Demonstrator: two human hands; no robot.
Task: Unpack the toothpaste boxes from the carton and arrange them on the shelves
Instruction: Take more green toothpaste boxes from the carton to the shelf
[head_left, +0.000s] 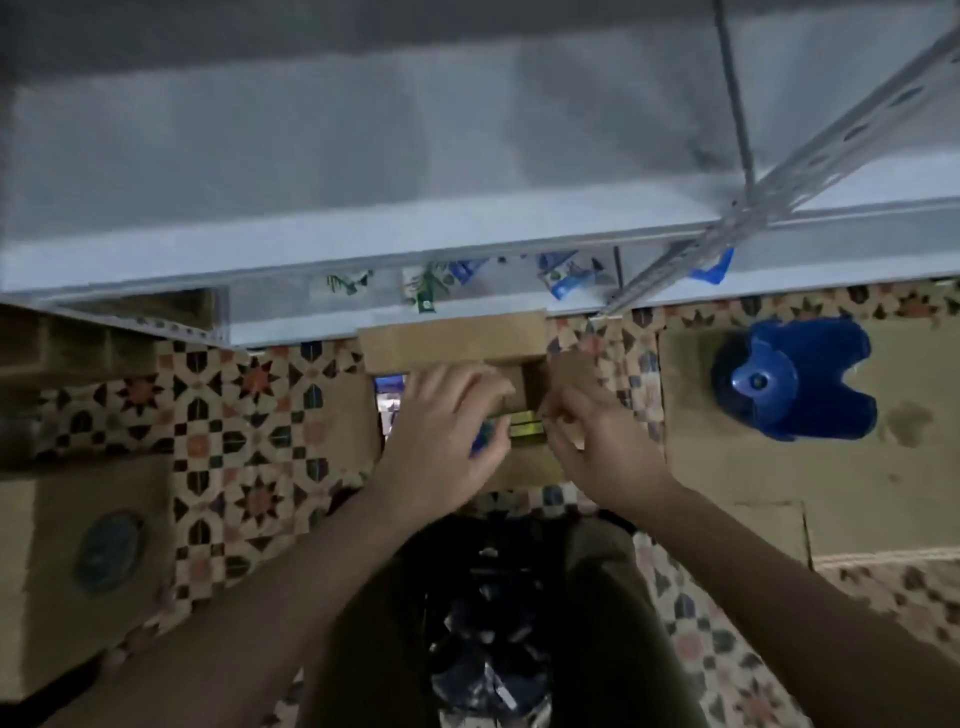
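Both bare forearms reach forward and downward from the lower corners of the view, converging toward the middle. The left hand (447, 441) lies palm down with its fingers curled over and its knuckles toward the camera, while the right hand (592, 436) sits just beside it, fingers bent and drawn together toward the left hand. The two hands are close but apart, and motion blur hides the fingertips.
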